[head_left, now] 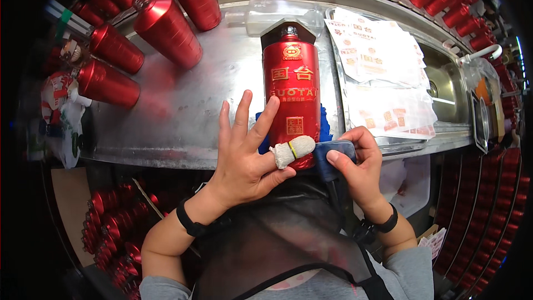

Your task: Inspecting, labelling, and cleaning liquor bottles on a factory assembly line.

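Note:
A red bottle (292, 83) with gold lettering lies on its back in a dark angular cradle, its neck pointing away from me. Blue cloth (325, 125) shows at both sides of it. Over the bottle's lower left side is my left hand (247, 147), open, with fingers spread; a white knitted finger sleeve (293, 151) with a yellow band covers its index finger. At the bottle's lower right, my right hand (358, 164) pinches a blue-grey flat pad (336, 150) between thumb and fingers. The pad's near end hangs down beside the bottle; whether it touches the bottle I cannot tell.
Several red bottles (166, 30) stand on the metal table (216, 86) at left. A clear plastic container (277, 14) lies behind the cradle. Printed label sheets (383, 72) are spread at right, beside a sink (447, 83). More bottles are stacked below left and on racks right.

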Demonstrator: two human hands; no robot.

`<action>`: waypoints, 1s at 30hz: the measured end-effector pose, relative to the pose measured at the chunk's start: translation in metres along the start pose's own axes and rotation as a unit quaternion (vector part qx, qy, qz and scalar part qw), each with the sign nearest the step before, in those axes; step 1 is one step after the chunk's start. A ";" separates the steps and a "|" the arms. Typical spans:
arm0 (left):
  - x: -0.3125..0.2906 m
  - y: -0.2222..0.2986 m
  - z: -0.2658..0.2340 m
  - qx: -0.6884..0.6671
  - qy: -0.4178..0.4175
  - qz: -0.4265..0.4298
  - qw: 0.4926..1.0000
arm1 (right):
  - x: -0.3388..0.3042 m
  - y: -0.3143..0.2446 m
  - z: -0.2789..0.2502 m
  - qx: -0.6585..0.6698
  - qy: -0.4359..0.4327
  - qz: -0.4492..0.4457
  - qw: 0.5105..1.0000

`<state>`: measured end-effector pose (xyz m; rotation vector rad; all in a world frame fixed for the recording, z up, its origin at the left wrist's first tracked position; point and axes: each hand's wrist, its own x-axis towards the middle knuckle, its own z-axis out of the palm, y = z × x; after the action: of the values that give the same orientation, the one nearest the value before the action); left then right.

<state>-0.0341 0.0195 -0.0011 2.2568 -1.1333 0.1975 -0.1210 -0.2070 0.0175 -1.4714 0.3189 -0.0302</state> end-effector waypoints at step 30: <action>0.023 -0.006 0.002 -0.212 0.183 -0.048 0.959 | 0.012 0.017 -0.046 0.060 0.005 -0.021 0.998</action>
<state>-0.0152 0.0059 0.0033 1.7959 -0.7802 0.2895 -0.1226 -0.2524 -0.0044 -1.3599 0.2889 -0.0893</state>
